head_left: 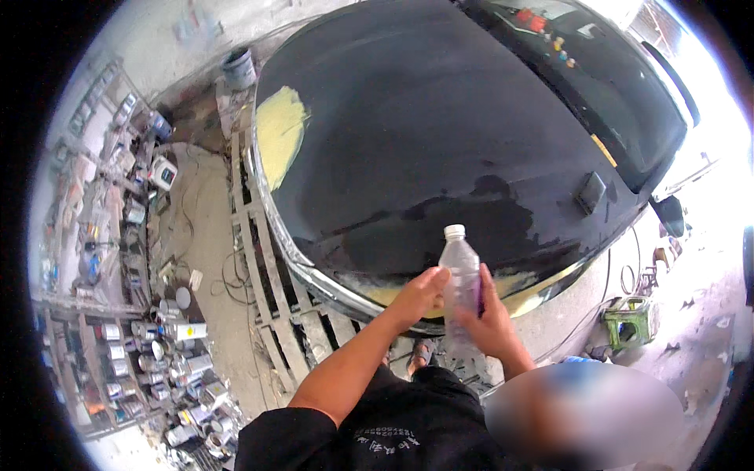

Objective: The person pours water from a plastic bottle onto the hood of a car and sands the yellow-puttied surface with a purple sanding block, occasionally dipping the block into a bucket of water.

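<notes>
A clear plastic bottle point(460, 263) with a white cap stands upright in front of me, over the near edge of a dark car hood point(393, 149). My right hand point(493, 320) is wrapped round its right side, thumb across the front. My left hand point(421, 300) is closed against its left side, with some fingers hidden. Dark wet-looking patches point(491, 206) mark the hood beyond the bottle. Yellowish filler point(281, 132) covers the hood's left corner, and more shows along its near edge. A dark block-shaped pad point(591, 193) lies on the right of the hood.
Wooden pallets point(265, 275) lie beside the car's front. Shelves point(86, 306) with many cans and bottles line the left. A bucket point(239, 69) stands at the far left. At the right are a green stool point(631, 322) and hoses. A blurred area covers the lower right.
</notes>
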Demonstrator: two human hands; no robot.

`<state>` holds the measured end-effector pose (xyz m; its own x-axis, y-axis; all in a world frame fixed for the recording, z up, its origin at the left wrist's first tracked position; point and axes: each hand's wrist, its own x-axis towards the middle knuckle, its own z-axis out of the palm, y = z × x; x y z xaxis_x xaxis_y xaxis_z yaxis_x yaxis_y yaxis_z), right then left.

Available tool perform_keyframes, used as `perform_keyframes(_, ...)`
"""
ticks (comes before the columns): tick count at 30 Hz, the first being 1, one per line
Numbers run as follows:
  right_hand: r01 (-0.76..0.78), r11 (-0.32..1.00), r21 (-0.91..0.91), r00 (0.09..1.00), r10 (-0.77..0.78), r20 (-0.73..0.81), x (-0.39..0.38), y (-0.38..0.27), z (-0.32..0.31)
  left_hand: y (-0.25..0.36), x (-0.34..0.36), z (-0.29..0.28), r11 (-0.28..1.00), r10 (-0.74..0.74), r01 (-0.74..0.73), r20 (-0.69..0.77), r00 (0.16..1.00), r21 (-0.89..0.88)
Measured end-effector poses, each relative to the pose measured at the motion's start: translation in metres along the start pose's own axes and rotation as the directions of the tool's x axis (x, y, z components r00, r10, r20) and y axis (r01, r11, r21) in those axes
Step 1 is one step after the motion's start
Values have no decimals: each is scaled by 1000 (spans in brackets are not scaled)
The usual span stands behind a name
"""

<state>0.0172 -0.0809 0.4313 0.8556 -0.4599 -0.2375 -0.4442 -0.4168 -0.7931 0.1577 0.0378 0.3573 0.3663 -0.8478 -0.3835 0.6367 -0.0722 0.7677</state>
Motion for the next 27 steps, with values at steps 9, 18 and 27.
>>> perform_keyframes(9,-98,509,855,995,72,71,9,62,-55,8,10,49,892,241,-174,-114,964,416)
perform_keyframes(18,44,309,950,970,214,-114,32,103,-120,40,0,101,951,218,-224,52,975,211)
perform_keyframes(27,246,136,960,929,248,-273,38,111,-133,48,11,160,923,137,-177,138,981,341)
